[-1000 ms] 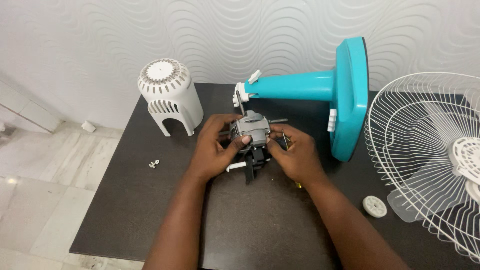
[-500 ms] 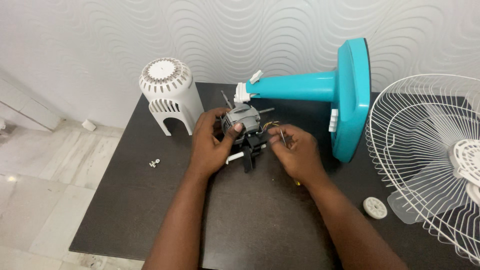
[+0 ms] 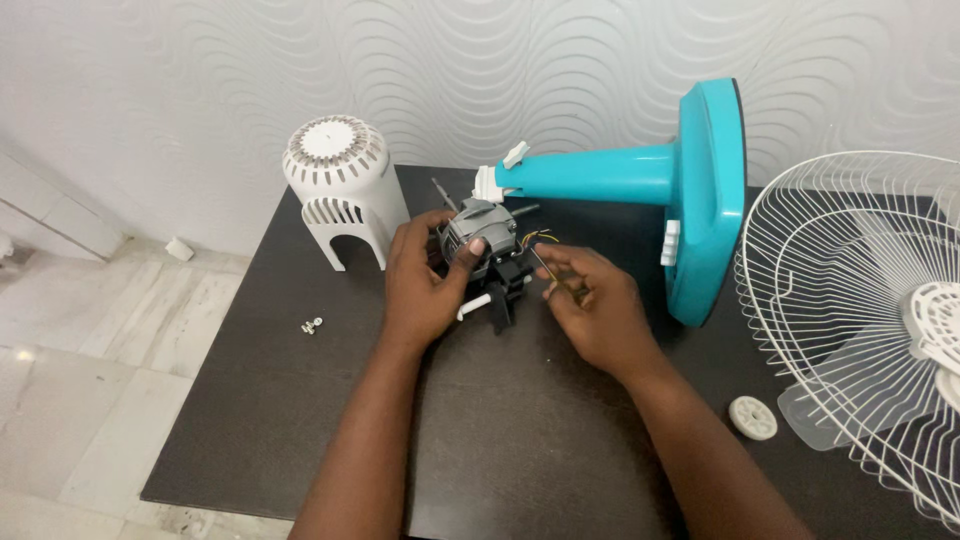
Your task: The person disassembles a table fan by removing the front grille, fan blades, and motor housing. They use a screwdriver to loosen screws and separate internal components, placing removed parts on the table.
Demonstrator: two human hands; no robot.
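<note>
Grey metal fan motor [image 3: 482, 232] sits gripped in left hand [image 3: 425, 283]; right hand [image 3: 590, 305], just right of it, pinches a thin screwdriver [image 3: 547, 268] angled toward it.

I see white vented cover [image 3: 343, 190] left of grip, on dark table [image 3: 520, 440]. Two small screws [image 3: 311, 325] lower left. Teal fan stand [image 3: 660, 185] lies right. White wire grille [image 3: 860, 300] far right, small white round knob [image 3: 752, 417] near it.
</note>
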